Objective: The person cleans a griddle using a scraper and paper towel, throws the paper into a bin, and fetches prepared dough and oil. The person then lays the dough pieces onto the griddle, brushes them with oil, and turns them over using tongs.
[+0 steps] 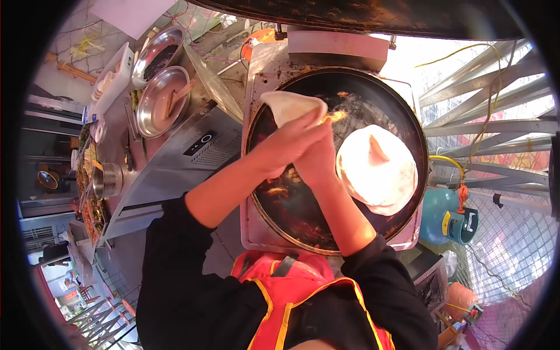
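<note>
A wide round griddle (pixel 373 99) with a dark, browned surface lies in front of me. Over its left half my left hand (pixel 294 143) and my right hand (pixel 317 154) are together, with fingers wrapped round the edge of a pale flatbread (pixel 286 107). Its free part spreads to the upper left. Which fingers grip it is partly hidden, as the hands overlap. On the right half of the griddle lies a round pale flatbread (pixel 379 175), brightly lit, with a small pointed shadow near its top.
A dark raised lid (pixel 361 14) hangs beyond the griddle. Left are metal bowls (pixel 160 105), a steel pot (pixel 108 179) and a counter with food. A teal gas cylinder (pixel 437 216) with a yellow hose stands right, by a metal lattice (pixel 496 128).
</note>
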{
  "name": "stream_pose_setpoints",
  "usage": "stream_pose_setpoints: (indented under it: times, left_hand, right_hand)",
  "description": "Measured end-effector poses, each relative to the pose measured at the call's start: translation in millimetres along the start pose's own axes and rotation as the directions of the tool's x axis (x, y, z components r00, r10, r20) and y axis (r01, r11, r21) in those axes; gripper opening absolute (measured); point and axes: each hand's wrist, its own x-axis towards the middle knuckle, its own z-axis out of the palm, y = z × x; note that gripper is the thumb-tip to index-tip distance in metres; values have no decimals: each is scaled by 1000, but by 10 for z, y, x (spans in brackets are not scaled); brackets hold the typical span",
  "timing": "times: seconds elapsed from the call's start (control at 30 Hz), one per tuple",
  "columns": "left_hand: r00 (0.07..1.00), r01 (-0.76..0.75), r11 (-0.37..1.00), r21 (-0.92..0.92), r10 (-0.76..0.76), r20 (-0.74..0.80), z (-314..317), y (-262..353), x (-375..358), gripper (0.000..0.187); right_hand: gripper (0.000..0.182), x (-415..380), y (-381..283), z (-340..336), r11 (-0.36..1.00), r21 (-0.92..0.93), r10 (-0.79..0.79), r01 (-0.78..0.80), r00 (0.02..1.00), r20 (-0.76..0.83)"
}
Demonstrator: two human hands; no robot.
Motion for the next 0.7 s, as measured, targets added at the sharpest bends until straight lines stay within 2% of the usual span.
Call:
stream_pose_setpoints:
  times: [0.03,0.07,0.1,0.13,0.17,0.23,0.33,0.37,0.43,0.5,0.53,0.57,0.63,0.7]
  left_hand:
    - [987,-65,951,302,17,158,-63,-159,236,62]
    - [994,-99,918,383,72,85,-1,-389,397,66]
    - [984,-160,711,685,169,54,8,-691,541,65]
    - [961,-174,405,898,269,65,-21,-946,630,65]
    - [955,-215,507,835,286,73,-50,-1079,616,67]
    - [986,-152,536,831,143,89,-287,-1389,672,62]
    - [948,-130,205,970,312,61,-484,-1370,515,59]
    - [931,-131,94,987,354,90,-584,-1430,570,60]
    - [927,-97,-31,995,362,102,-682,-1454,721,62]
    - [918,-60,-19,998,391,62,-706,-1495,916,64]
    - [914,-41,-13,999,402,43,-718,-1521,990,64]
    - [913,-23,-25,999,406,31,-733,-1547,1054,65]
    - [909,17,-46,999,416,4,-752,-1589,1147,65]
    - [921,20,-50,999,390,1,-795,-1607,1144,65]
  right_hand:
    - [32,28,139,2,983,165,95,-83,994,-60]
    - [28,58,278,4,932,336,188,-138,975,-120]
    - [21,46,604,30,887,397,296,-237,950,-94]
    - [23,-21,931,42,327,908,490,-260,869,72]
    - [25,-116,1144,28,-415,903,498,-112,803,328]
    - [35,-395,1038,-135,-16,950,758,-311,616,214]
    - [44,-586,896,-430,513,740,644,-435,765,3]
    - [49,-543,1176,-438,775,556,432,-301,894,-117]
    - [49,-184,752,-592,880,111,470,-463,881,-53]
    - [50,117,1083,-319,948,-182,249,-261,965,-85]
    - [52,253,1183,-196,931,-322,152,-170,985,-79]
    - [55,387,1180,-119,942,-289,169,-172,985,-37]
    - [58,599,1387,86,849,-529,2,-26,999,-45]
    - [60,708,1559,198,816,-578,-37,5,998,-43]
